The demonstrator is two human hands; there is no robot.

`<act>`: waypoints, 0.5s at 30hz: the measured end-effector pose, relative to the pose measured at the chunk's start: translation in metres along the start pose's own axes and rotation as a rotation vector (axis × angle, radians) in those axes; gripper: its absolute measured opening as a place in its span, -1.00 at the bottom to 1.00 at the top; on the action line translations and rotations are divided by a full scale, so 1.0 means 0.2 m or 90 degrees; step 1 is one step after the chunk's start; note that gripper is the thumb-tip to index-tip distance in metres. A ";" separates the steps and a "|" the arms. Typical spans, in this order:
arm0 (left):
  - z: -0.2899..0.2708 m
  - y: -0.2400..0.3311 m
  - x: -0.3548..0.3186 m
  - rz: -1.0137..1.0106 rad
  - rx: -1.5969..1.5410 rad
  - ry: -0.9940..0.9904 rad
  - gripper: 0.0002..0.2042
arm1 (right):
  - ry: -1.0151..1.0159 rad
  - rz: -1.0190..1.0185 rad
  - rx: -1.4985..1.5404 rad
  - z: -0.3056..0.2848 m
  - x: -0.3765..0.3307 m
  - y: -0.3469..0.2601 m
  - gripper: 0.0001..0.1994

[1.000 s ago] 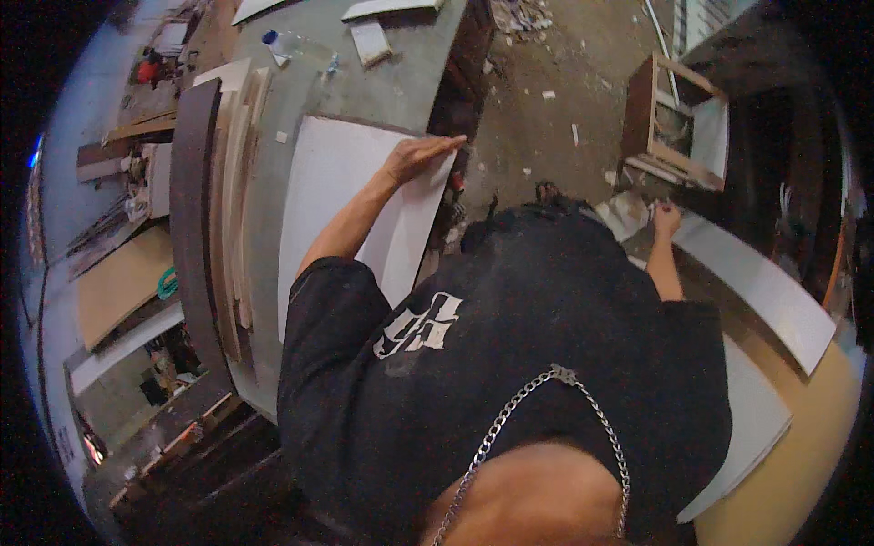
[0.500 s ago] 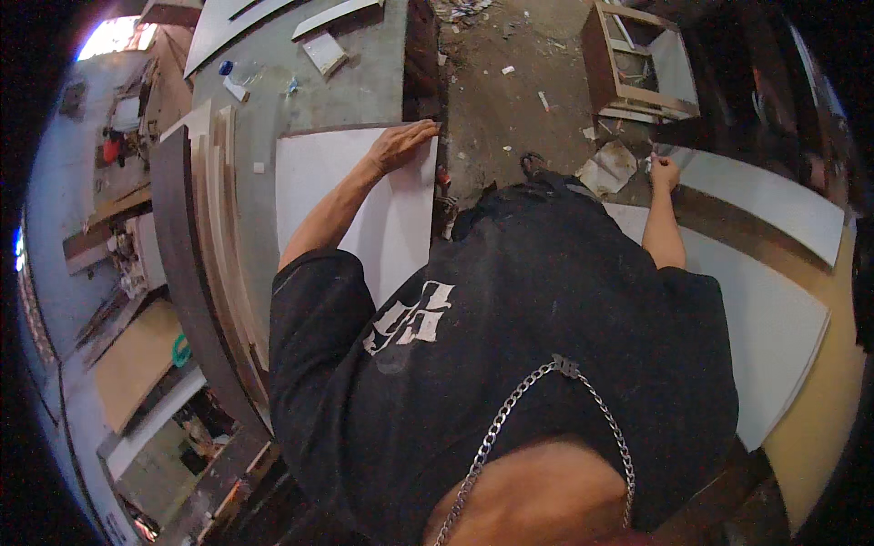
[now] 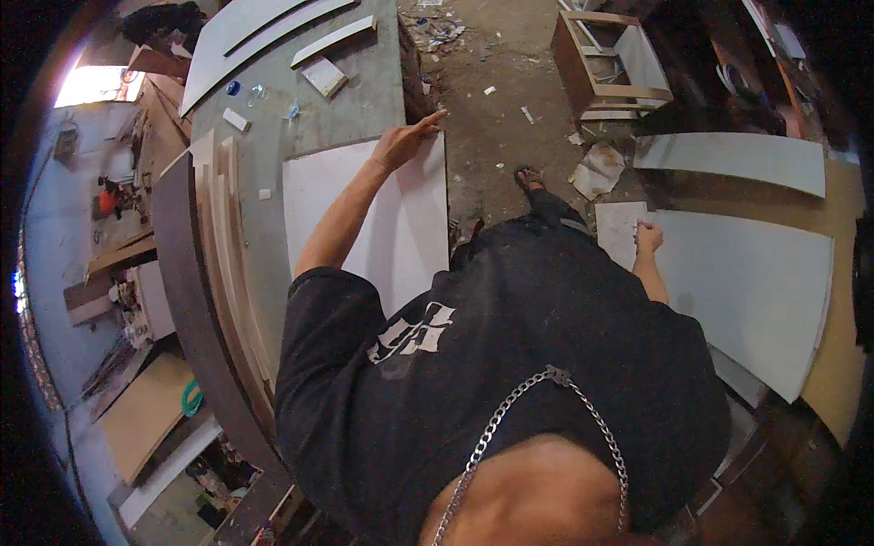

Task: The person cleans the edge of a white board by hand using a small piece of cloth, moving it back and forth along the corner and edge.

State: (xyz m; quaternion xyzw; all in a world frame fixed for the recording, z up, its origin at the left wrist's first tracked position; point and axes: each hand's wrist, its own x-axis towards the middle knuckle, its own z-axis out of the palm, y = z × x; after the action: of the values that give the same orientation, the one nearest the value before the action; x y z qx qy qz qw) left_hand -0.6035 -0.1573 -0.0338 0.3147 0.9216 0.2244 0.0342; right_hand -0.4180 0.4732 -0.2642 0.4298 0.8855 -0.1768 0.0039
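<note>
My left hand [image 3: 407, 142] lies flat on the far right corner of a white board [image 3: 364, 218] that rests on the grey workbench [image 3: 328, 109], fingers stretched out over its edge. My right hand [image 3: 647, 238] is curled around the near left corner of a large white panel [image 3: 756, 282] that lies low on my right. My black shirt and a chain necklace fill the lower middle of the view and hide the near end of the white board.
Curved wooden strips [image 3: 223, 237] are stacked along the workbench's left side, with white curved pieces [image 3: 273, 27] at its far end. A small open wooden cabinet [image 3: 610, 55] stands on the littered dirt floor. Another white panel [image 3: 728, 159] lies beyond the large one.
The view has swung so the bench and panels sit lower and larger. My left hand stays on the board's far corner, and my right hand stays at the panel's corner.
</note>
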 end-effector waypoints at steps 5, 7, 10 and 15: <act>0.07 -0.07 0.09 0.170 0.031 0.098 -0.31 | 0.056 0.004 0.026 -0.14 -0.11 0.20 -0.72; 0.05 -0.18 -0.05 0.111 0.053 0.018 -0.34 | -0.042 0.041 0.061 -0.12 -0.32 0.03 -0.71; 0.06 -0.15 0.15 0.144 0.004 -0.018 -0.28 | 0.012 0.052 0.071 -0.33 -0.18 0.19 -0.72; 0.07 -0.18 0.31 0.076 0.159 -0.190 -0.46 | 0.124 0.036 -0.021 -0.55 -0.04 0.49 -0.65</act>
State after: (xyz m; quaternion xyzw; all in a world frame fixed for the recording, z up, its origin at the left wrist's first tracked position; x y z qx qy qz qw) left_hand -0.6710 -0.1396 -0.0574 0.4003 0.9068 0.0609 0.1174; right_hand -0.3228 0.5575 -0.1893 0.4696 0.8720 -0.1194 -0.0698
